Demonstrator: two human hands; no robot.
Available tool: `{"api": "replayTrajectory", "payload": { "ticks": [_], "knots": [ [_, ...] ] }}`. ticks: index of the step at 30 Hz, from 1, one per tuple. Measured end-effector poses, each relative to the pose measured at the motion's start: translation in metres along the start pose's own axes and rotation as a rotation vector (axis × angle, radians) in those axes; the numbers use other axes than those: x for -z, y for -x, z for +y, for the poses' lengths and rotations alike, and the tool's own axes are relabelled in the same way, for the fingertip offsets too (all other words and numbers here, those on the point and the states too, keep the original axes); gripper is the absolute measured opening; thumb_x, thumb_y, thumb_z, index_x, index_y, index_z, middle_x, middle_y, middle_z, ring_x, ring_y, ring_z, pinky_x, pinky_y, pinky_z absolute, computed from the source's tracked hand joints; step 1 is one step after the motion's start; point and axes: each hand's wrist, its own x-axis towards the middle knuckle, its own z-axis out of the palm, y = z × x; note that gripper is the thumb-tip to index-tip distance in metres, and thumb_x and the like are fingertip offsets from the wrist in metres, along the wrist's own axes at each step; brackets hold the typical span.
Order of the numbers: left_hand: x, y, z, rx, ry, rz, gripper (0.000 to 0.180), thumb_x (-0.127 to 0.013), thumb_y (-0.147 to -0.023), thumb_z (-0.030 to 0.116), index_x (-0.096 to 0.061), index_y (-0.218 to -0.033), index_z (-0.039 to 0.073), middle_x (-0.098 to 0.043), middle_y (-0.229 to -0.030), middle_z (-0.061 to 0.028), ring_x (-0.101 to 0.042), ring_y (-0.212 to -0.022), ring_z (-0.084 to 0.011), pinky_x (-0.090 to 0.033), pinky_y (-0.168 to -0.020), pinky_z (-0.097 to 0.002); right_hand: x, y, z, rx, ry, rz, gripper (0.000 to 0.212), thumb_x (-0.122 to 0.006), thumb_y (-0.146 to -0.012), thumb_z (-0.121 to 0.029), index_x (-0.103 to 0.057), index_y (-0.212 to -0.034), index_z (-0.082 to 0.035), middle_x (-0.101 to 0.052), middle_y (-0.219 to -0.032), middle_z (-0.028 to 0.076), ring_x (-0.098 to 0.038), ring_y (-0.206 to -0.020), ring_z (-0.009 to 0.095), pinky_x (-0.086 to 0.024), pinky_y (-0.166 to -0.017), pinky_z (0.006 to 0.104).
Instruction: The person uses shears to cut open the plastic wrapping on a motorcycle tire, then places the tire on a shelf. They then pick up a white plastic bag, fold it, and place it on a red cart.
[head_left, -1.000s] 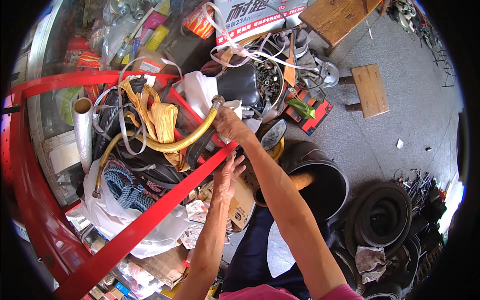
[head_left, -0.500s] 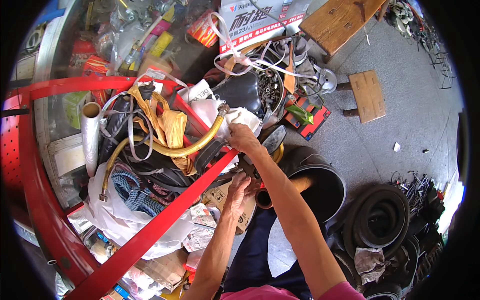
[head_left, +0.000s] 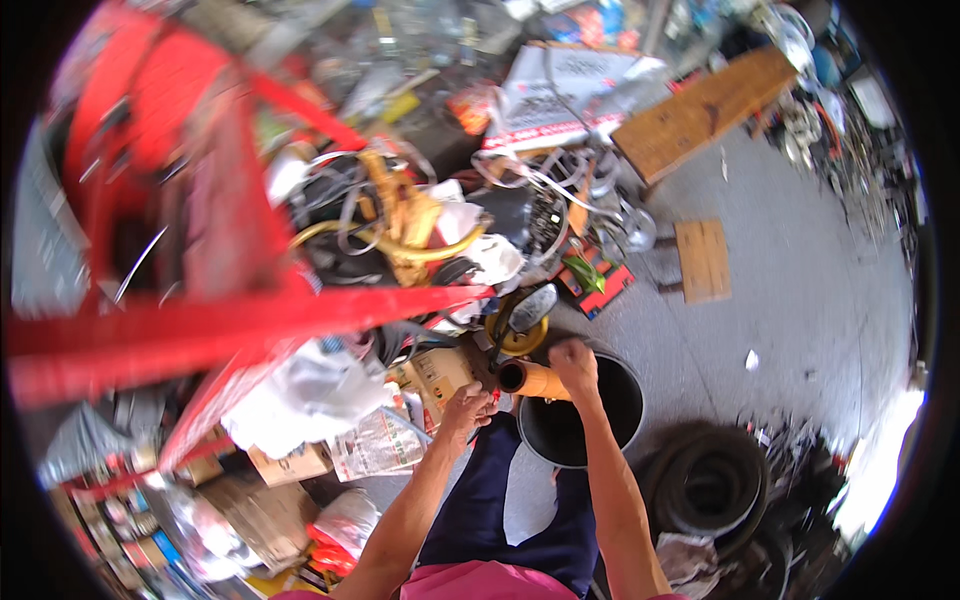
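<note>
My left hand (head_left: 468, 408) is over my left knee, its fingers curled together. A small red thing shows at its fingertips, too small to name. My right hand (head_left: 574, 368) is closed in a fist above the rim of a black bucket (head_left: 638, 400). What it holds, if anything, is hidden. Just left of that fist, an orange-brown tube (head_left: 540, 382) with a dark open end leans out over the bucket's side. The fist covers part of the tube; I cannot tell whether it grips it.
A red metal frame (head_left: 330, 305), blurred, juts in from the left. Beyond the bucket are a mirror (head_left: 533, 307), a yellow hose (head_left: 440, 250) and a white cloth (head_left: 493, 258). Tyres (head_left: 712, 480) lie at right, wooden stools (head_left: 703, 260) behind. Cardboard boxes (head_left: 440, 375) sit left.
My right hand has left the white cloth by the red frame and come back over the bucket, now fisted. My left hand's fingers have curled in. The view has swung, and the frame is blurred.
</note>
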Motion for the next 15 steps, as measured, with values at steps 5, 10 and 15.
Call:
{"api": "replayTrajectory", "payload": {
  "ticks": [5,10,15],
  "knots": [
    [0.029,0.086,-0.069,-0.078,0.013,0.094,0.034,-0.064,-0.088,0.027,-0.058,-0.114,0.006,-0.063,-0.090,-0.0042,-0.065,-0.079,-0.0171,-0.049,-0.064,-0.0272,0.024,0.093,0.042,0.129,0.283,-0.254,0.024,-0.060,-0.078,-0.025,-0.067,-0.073,-0.003,-0.065,-0.062,0.013,-0.069,-0.066,0.026,-0.053,-0.063,0.0372],
    [0.075,0.173,-0.171,0.075,0.069,0.101,0.032,-0.066,-0.085,0.030,-0.060,-0.108,0.007,-0.062,-0.086,-0.0037,-0.065,-0.076,-0.0173,-0.051,-0.063,-0.0296,0.089,0.191,0.120,0.434,0.665,-0.454,0.022,-0.062,-0.076,-0.028,-0.070,-0.070,-0.008,-0.068,-0.069,0.014,-0.068,-0.069,0.031,-0.053,-0.063,0.0437],
    [0.152,0.231,-0.210,0.041,0.383,0.240,0.033,-0.067,-0.084,0.029,-0.060,-0.109,0.008,-0.064,-0.089,-0.0102,-0.067,-0.077,-0.0230,-0.056,-0.062,-0.0377,0.196,0.256,0.235,0.106,0.743,-0.428,0.023,-0.064,-0.078,-0.011,-0.057,-0.059,0.000,-0.058,-0.053,0.009,-0.062,-0.046,0.019,-0.048,-0.042,0.0322]
  ]
}}
